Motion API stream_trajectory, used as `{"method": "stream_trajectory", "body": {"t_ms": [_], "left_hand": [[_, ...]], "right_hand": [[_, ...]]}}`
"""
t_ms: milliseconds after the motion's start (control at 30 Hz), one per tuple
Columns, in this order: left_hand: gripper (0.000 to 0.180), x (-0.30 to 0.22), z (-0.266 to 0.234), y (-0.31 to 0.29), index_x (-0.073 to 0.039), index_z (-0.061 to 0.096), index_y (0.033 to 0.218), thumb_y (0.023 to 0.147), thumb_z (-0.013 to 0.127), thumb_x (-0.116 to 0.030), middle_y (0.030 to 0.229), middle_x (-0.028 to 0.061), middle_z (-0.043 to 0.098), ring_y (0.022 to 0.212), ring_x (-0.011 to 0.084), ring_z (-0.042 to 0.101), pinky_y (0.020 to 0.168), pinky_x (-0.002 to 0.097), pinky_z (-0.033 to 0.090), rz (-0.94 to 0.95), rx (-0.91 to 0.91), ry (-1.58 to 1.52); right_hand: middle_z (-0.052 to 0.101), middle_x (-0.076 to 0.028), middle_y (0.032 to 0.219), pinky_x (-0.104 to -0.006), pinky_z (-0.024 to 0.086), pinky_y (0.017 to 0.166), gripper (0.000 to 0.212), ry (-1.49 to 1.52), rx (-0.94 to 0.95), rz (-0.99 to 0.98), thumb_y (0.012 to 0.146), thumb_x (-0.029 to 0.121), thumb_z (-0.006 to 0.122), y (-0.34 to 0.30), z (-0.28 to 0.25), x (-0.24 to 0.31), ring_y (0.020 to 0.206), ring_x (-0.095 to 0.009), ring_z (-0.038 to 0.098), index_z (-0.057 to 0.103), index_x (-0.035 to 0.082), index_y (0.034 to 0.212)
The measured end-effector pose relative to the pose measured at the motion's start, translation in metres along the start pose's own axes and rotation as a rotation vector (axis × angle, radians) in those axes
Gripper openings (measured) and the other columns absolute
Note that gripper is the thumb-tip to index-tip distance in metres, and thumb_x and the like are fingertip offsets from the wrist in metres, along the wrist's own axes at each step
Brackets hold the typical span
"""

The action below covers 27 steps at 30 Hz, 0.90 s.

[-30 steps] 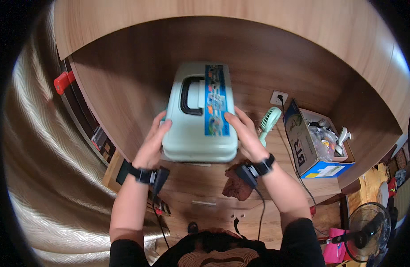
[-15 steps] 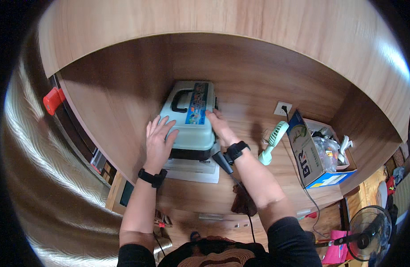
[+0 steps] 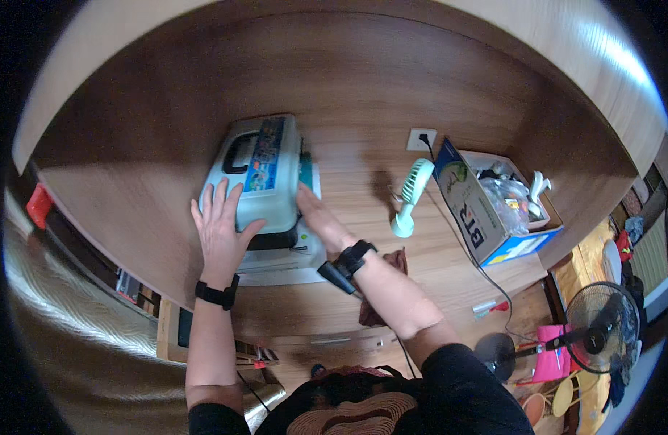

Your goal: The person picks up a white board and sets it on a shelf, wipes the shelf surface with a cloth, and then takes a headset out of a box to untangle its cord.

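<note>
**Hands on the case**

I am pressing my left hand [image 3: 222, 230] flat, fingers spread, on the lid of the pale green case [image 3: 261, 174], not gripping it. My right hand [image 3: 314, 216] is resting against its right side; I cannot tell its grip. The case is sitting on a white box [image 3: 287, 262] on the wooden desk [image 3: 435, 283], left of a small fan [image 3: 412, 188].

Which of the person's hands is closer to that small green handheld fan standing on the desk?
Right. The right hand rests on the pale carry case's fan-side edge; the left hand lies flat on the case's near end, farther from the handheld fan.
</note>
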<state>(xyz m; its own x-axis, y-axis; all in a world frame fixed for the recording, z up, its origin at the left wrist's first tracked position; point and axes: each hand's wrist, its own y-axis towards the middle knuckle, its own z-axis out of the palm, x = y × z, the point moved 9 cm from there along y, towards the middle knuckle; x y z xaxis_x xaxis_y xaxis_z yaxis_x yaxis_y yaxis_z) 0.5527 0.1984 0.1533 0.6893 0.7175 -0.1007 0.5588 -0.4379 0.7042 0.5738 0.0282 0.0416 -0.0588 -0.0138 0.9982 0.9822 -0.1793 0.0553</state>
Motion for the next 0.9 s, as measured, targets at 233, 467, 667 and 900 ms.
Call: {"method": "stream_trajectory", "body": {"t_ms": [233, 467, 667, 900], "left_hand": [[0.098, -0.025, 0.027, -0.001, -0.016, 0.035, 0.129, 0.044, 0.084, -0.023, 0.131, 0.0130, 0.034, 0.125, 0.0333, 0.027, 0.100, 0.0568, 0.015, -0.006, 0.114, 0.120], [0.096, -0.028, 0.015, -0.007, -0.016, 0.032, 0.131, 0.048, 0.081, -0.018, 0.134, 0.0146, 0.031, 0.125, 0.0350, 0.026, 0.099, 0.0548, 0.018, 0.073, 0.017, 0.159], [0.079, -0.054, 0.005, -0.063, -0.012, 0.032, 0.134, 0.066, 0.071, -0.009, 0.140, 0.0170, 0.025, 0.130, 0.0349, 0.020, 0.105, 0.0453, 0.018, 0.022, 0.114, -0.208], [0.047, -0.126, 0.069, -0.173, -0.006, 0.047, 0.123, 0.078, 0.060, -0.010, 0.132, 0.0179, 0.039, 0.123, 0.0316, 0.036, 0.101, 0.0391, 0.030, -0.138, 0.411, -0.654]], "right_hand": [[0.027, -0.019, 0.139, -0.0285, 0.022, 0.102, 0.063, 0.003, -0.063, -0.027, 0.094, 0.041, 0.031, 0.000, 0.014, -0.016, 0.129, -0.028, 0.025, 0.009, 0.003, 0.139], [0.033, -0.025, 0.132, -0.0337, 0.025, 0.102, 0.069, -0.115, -0.006, -0.155, 0.089, 0.041, 0.041, -0.044, 0.015, 0.016, 0.122, -0.036, 0.033, 0.015, -0.002, 0.136], [0.030, -0.025, 0.134, -0.0452, 0.022, 0.102, 0.068, -1.151, 0.107, -0.362, 0.082, 0.042, 0.052, -0.165, -0.043, -0.008, 0.125, -0.037, 0.028, 0.027, 0.007, 0.135], [0.019, -0.019, 0.142, -0.0397, 0.014, 0.108, 0.065, -1.340, 0.097, -0.040, 0.090, 0.046, 0.031, -0.187, -0.095, -0.104, 0.133, -0.030, 0.015, 0.019, 0.004, 0.138]]}}
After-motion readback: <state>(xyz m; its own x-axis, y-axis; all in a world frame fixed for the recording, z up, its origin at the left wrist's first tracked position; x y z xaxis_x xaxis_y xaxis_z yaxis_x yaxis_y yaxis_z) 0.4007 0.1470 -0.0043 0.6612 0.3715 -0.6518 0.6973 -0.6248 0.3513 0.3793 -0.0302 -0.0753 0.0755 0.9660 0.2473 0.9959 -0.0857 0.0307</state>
